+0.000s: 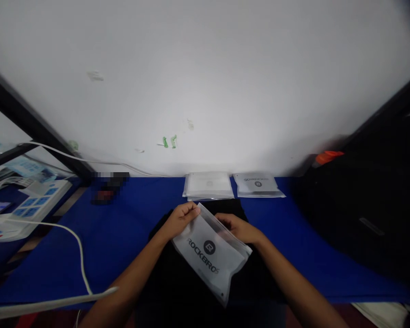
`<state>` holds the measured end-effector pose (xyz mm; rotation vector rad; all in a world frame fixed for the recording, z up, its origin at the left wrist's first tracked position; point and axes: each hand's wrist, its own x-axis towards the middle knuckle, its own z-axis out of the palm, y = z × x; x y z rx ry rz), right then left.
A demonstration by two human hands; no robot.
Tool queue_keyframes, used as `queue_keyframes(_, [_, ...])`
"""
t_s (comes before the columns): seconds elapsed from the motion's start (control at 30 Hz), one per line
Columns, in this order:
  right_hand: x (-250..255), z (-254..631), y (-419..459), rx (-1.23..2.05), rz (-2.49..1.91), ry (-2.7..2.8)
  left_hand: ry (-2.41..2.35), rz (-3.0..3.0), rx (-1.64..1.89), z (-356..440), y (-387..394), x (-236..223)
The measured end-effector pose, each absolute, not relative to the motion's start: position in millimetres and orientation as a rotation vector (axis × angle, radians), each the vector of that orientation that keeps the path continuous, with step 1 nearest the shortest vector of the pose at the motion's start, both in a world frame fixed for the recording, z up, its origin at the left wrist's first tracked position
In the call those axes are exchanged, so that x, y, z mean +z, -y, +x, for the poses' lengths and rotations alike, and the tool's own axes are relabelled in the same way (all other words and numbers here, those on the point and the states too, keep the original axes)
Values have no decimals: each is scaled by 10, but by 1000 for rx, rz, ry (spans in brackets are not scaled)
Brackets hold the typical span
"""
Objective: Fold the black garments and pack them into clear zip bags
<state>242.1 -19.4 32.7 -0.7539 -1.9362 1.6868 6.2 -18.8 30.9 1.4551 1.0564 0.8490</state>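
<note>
A frosted zip bag [213, 266] printed with ROCKBROS and a round logo is held tilted in front of me. My left hand [181, 219] pinches its upper left corner between thumb and fingers. At the zip edge, my right hand [239, 228] is closed on the bag with curled fingers. Some of those fingertips show faintly through the film; whether they are inside or behind it I cannot tell. Under the bag lies black cloth [239, 207], largely hidden by the bag and my arms.
Frosted bags [208, 184] lie stacked by the wall, beside another printed bag [258, 186]. A bulky black item [345, 214] fills the right side of the blue tabletop [105, 246]. At left are a white power strip [43, 200] and a white cable [78, 246].
</note>
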Motion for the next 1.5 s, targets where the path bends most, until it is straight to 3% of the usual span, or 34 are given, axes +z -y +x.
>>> queue_keyframes(0.17, [362, 2395, 218, 1698, -693, 1930, -1095, 1429, 892, 54, 164, 315])
queue_keyframes(0.33, [305, 2451, 159, 1654, -987, 1308, -1143, 1087, 1255, 19, 102, 323])
queue_keyframes(0.4, [253, 2441, 119, 1534, -1071, 1057, -1031, 1063, 1150, 50, 139, 330])
queue_keyframes(0.5, [194, 2407, 79, 1440, -1076, 864, -891, 1142, 716, 95, 213, 323])
queue_keyframes(0.6, [197, 2396, 82, 1473, -1034, 845, -931, 1109, 668, 67, 192, 281])
queue_keyframes(0.77, [276, 2412, 147, 1662, -1032, 903, -1106, 751, 1256, -48, -6, 220])
queue_keyframes(0.87, [284, 2381, 174, 1729, -1015, 940, -1073, 625, 1431, -34, -28, 230])
queue_keyframes(1.13, [212, 2294, 125, 1593, -1050, 751, -983, 896, 817, 53, 133, 252])
queue_keyframes(1.5, [205, 2444, 178, 1704, -1207, 852, -1096, 703, 1116, 17, -21, 131])
